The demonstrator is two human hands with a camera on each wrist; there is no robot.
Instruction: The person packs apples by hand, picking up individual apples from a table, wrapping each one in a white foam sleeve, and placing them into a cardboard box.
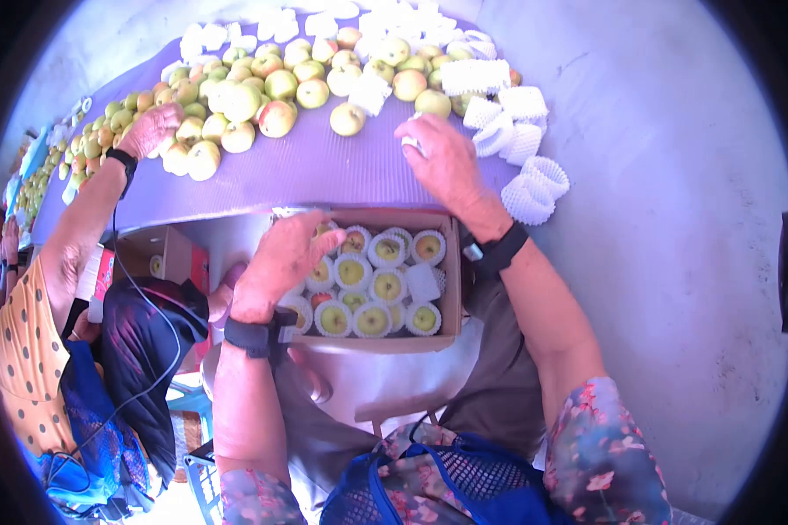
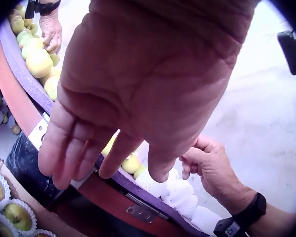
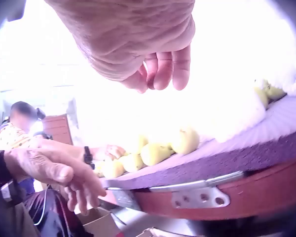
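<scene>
My left hand (image 1: 289,254) hovers over the left side of an open cardboard box (image 1: 453,284), its fingers loosely extended and palm bare in the left wrist view. Inside the box stand several yellow-green apples (image 1: 372,321), most wrapped in white foam nets. Over the table's right part, my right hand (image 1: 446,162) has its fingers curled, and a small white piece (image 1: 413,144) shows between thumb and fingers. A lone apple (image 1: 348,120) sits left of that hand. White foam nets (image 1: 534,188) lie to its right along the table edge.
A large heap of apples (image 1: 280,85) covers the back of the purple-topped table (image 1: 324,171), with more foam nets behind. At left, another person's hand (image 1: 151,129) touches the heap. A second box (image 1: 179,254) stands near that person's legs. Metal brackets (image 3: 202,197) line the table's red side.
</scene>
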